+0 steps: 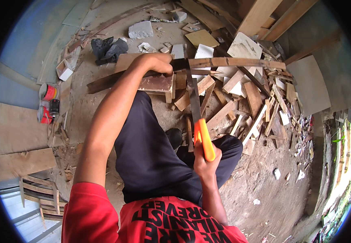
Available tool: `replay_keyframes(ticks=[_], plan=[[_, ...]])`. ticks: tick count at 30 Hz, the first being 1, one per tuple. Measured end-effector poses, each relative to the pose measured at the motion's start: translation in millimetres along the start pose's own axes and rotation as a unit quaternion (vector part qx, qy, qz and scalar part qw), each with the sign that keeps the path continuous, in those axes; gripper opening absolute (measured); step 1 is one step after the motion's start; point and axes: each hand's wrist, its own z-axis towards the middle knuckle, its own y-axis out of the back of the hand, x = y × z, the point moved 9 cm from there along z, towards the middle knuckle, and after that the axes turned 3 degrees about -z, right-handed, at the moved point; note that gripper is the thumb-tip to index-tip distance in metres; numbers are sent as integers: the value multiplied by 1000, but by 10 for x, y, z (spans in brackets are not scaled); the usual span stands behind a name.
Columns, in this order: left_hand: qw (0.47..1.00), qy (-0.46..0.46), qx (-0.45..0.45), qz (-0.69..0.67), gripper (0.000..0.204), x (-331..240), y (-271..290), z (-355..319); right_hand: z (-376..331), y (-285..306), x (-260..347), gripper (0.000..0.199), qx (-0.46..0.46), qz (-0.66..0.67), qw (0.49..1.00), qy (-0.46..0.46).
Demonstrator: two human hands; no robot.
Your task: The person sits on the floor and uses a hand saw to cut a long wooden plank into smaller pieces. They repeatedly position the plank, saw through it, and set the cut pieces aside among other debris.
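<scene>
My right hand (pixel 206 163) is wrapped round the orange handle of a handsaw (pixel 203 135). The saw's long blade points away from me and crosses a narrow wooden plank (pixel 240 62). The plank lies sideways over a low wooden bench (pixel 156 84). My left hand (pixel 159 65) grips the plank just left of the blade, its fingers curled and partly hidden. Whether the teeth have cut into the wood I cannot tell.
Wood offcuts (pixel 254 95) lie heaped to the right of the blade. A black plastic bag (pixel 108 50) and a concrete block (pixel 140 30) lie beyond the bench. Tins (pixel 48 92) stand at the left. Boards (pixel 260 16) lean at the far right.
</scene>
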Motion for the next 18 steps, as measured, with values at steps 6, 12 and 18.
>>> replay_keyframes(ticks=[6,12,18], plan=[[995,18,-12,-98,26,275,103,-4,373,-62,58,15,-1,-44,999,14],[991,-14,-39,-127,27,390,131,-83,223,202,-26,8,-170,33,976,135],[988,-122,-51,-84,50,300,65,-14,208,786,-94,18,-333,90,919,192]])
